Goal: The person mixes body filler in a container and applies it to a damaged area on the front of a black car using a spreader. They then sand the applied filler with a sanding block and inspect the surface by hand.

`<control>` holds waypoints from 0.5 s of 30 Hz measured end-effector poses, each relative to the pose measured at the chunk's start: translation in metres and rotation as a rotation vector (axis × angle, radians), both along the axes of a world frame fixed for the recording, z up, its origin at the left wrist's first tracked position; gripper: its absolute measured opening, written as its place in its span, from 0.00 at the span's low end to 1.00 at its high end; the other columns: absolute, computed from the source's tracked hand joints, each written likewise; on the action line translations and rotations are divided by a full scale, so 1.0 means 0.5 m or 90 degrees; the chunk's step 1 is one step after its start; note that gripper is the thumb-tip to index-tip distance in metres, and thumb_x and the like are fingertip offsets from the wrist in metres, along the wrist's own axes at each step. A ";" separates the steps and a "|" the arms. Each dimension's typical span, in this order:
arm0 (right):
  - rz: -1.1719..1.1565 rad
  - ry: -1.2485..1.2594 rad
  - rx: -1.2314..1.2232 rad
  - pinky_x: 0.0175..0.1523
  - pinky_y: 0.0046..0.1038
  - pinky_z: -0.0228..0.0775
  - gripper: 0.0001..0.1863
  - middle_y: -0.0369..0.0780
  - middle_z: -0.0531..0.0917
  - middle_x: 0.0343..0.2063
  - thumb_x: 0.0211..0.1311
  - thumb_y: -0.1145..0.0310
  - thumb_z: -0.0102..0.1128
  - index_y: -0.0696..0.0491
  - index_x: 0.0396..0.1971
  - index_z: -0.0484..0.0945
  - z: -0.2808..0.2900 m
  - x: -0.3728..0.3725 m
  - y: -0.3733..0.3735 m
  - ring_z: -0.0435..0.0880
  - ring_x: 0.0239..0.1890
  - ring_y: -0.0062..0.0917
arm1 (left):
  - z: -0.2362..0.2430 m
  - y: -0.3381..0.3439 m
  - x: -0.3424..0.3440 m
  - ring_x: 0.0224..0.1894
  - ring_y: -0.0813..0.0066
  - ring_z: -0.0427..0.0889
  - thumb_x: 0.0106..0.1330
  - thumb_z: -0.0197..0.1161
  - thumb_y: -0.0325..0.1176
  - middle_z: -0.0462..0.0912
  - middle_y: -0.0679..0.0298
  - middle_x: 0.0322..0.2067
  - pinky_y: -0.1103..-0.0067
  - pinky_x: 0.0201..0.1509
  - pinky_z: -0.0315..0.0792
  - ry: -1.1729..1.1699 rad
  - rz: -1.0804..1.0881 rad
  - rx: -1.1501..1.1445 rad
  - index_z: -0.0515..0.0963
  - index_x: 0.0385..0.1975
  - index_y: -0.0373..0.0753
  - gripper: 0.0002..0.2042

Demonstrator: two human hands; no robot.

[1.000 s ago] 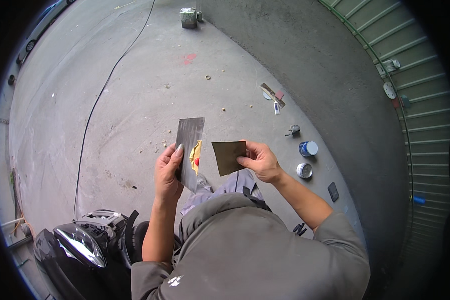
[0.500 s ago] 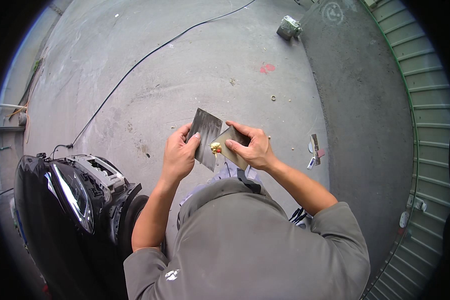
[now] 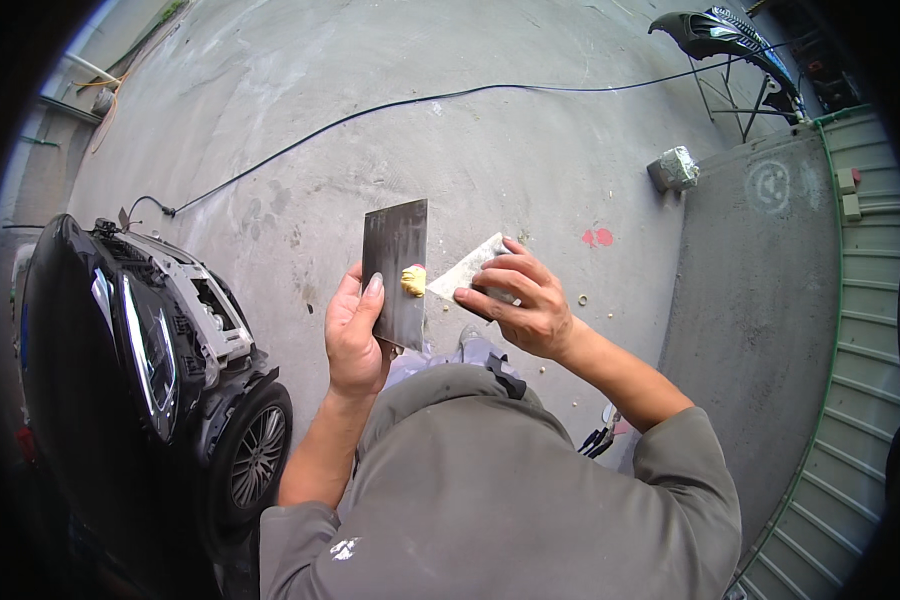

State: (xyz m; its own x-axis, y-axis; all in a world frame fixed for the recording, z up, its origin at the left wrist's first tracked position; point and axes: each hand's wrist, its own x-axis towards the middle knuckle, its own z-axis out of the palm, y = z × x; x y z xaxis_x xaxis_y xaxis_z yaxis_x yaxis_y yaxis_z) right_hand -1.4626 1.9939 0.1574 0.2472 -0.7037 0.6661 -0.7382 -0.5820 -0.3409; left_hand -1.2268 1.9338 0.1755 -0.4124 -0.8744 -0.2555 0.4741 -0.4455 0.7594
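Observation:
My left hand (image 3: pixel 353 335) grips a dark, flat metal putty plate (image 3: pixel 397 235), its thumb on the upper face. A lump of yellow putty (image 3: pixel 413 281) with a pinkish spot sits near the plate's right edge. In my right hand (image 3: pixel 532 305) is a putty spreader (image 3: pixel 467 268), a thin blade whose visible face looks pale and smeared. Its corner points at the putty, beside the plate's right edge; whether it touches cannot be made out. The fingers lie over part of the spreader and hide it.
At left stands a dark car with its front end partly stripped, showing a headlight (image 3: pixel 148 340) and a wheel (image 3: pixel 258 455). A black cable (image 3: pixel 370 107) crosses the concrete floor. Farther right are a foil-topped container (image 3: pixel 674 170), a car body panel (image 3: pixel 715 35) on a stand and a ribbed wall (image 3: pixel 865 340).
The spreader has turned over in my right hand, now showing a pale face. The putty now sits on the plate. My view has swung right, bringing the panel on its stand into sight.

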 end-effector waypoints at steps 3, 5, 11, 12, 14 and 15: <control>0.006 -0.050 0.218 0.49 0.36 0.83 0.22 0.37 0.85 0.40 0.57 0.80 0.68 0.46 0.52 0.87 -0.001 -0.041 -0.091 0.86 0.39 0.30 | -0.012 -0.097 0.006 0.44 0.80 0.84 0.81 0.52 0.28 0.86 0.59 0.47 0.81 0.52 0.78 -0.085 0.024 -0.099 0.68 0.64 0.28 0.17; -0.031 -0.184 0.269 0.33 0.36 0.80 0.16 0.38 0.86 0.35 0.62 0.78 0.68 0.52 0.50 0.85 0.011 -0.044 -0.167 0.86 0.30 0.33 | -0.033 -0.172 -0.003 0.37 0.83 0.82 0.81 0.52 0.27 0.86 0.61 0.42 0.81 0.44 0.76 -0.215 0.013 -0.221 0.69 0.65 0.28 0.17; 0.082 -0.007 0.347 0.31 0.34 0.77 0.16 0.38 0.85 0.33 0.60 0.77 0.69 0.52 0.50 0.87 0.074 0.022 -0.416 0.85 0.28 0.34 | -0.076 -0.443 -0.006 0.28 0.77 0.82 0.75 0.54 0.24 0.86 0.54 0.29 0.76 0.33 0.74 -0.399 0.045 -0.404 0.73 0.61 0.24 0.17; 0.081 -0.043 0.332 0.30 0.34 0.76 0.16 0.38 0.85 0.32 0.60 0.77 0.68 0.52 0.49 0.88 0.084 0.023 -0.461 0.85 0.26 0.33 | -0.075 -0.493 0.001 0.29 0.77 0.82 0.75 0.54 0.24 0.86 0.53 0.30 0.76 0.34 0.75 -0.389 0.039 -0.441 0.73 0.61 0.25 0.17; -0.035 -0.063 0.351 0.30 0.33 0.76 0.16 0.37 0.85 0.31 0.59 0.76 0.70 0.51 0.48 0.89 0.085 0.036 -0.559 0.85 0.27 0.32 | -0.069 -0.565 0.009 0.29 0.76 0.84 0.76 0.53 0.24 0.87 0.53 0.31 0.74 0.35 0.76 -0.367 0.020 -0.506 0.73 0.62 0.25 0.17; 0.021 -0.021 0.312 0.31 0.33 0.76 0.17 0.37 0.85 0.31 0.59 0.77 0.69 0.51 0.49 0.88 0.084 0.051 -0.588 0.85 0.28 0.32 | -0.061 -0.591 0.027 0.29 0.73 0.84 0.76 0.53 0.25 0.88 0.54 0.32 0.74 0.36 0.77 -0.425 -0.012 -0.448 0.73 0.62 0.27 0.17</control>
State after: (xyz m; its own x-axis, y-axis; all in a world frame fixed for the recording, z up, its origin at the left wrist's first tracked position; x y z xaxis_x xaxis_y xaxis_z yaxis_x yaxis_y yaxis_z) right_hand -1.4370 1.6998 0.1995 0.2583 -0.9286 0.2664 -0.7063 -0.3696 -0.6037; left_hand -1.2131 1.6384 0.1449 -0.3876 -0.9116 0.1367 -0.1545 0.2104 0.9653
